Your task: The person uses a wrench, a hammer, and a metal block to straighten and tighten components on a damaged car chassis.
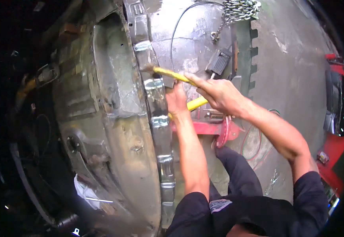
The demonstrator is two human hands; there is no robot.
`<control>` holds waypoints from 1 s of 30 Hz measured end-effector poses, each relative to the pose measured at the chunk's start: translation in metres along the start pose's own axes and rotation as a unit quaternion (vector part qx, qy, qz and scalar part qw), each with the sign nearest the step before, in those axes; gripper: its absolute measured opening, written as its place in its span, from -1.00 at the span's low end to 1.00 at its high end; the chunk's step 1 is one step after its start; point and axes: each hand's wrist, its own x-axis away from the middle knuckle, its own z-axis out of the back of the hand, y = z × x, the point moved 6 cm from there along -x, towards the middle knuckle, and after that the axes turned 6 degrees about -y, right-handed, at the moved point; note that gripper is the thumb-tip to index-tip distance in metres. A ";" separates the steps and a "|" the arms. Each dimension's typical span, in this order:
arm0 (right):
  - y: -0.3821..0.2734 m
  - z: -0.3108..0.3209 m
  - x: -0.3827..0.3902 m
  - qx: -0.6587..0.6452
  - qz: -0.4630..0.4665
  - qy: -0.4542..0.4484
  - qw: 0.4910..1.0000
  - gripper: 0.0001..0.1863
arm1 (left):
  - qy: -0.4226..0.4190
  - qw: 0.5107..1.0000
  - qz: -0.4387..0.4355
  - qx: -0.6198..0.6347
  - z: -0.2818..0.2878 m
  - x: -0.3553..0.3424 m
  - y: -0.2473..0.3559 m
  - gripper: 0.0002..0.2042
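Observation:
My right hand (pixel 221 93) is closed round the yellow handle of a hammer (pixel 174 74), the thumb lying along it. The hammer's head is smeared by motion over the ribbed metal sill (pixel 156 93) of a vehicle body. Just below it, my left hand (pixel 176 98) is closed against the sill's right side. A dark grey edge shows at its fingertips, but most of the fingers are hidden, and what they hold cannot be made out. Behind my left wrist runs a yellow bar (pixel 197 103), its ends partly covered.
A red metal arm with a round flange (pixel 224 132) stands by my knee. Beyond lie a dark pedal-like box (pixel 218 62), a chain (pixel 239 10) and a black cable. A toothed green rail (pixel 249 59) edges the platform. Left is the worn floor pan (pixel 128 150).

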 end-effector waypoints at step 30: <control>0.019 0.020 -0.057 -0.007 -0.046 0.003 0.999 -0.46 | -0.071 0.994 0.035 0.069 -0.035 -0.007 -0.013 -0.50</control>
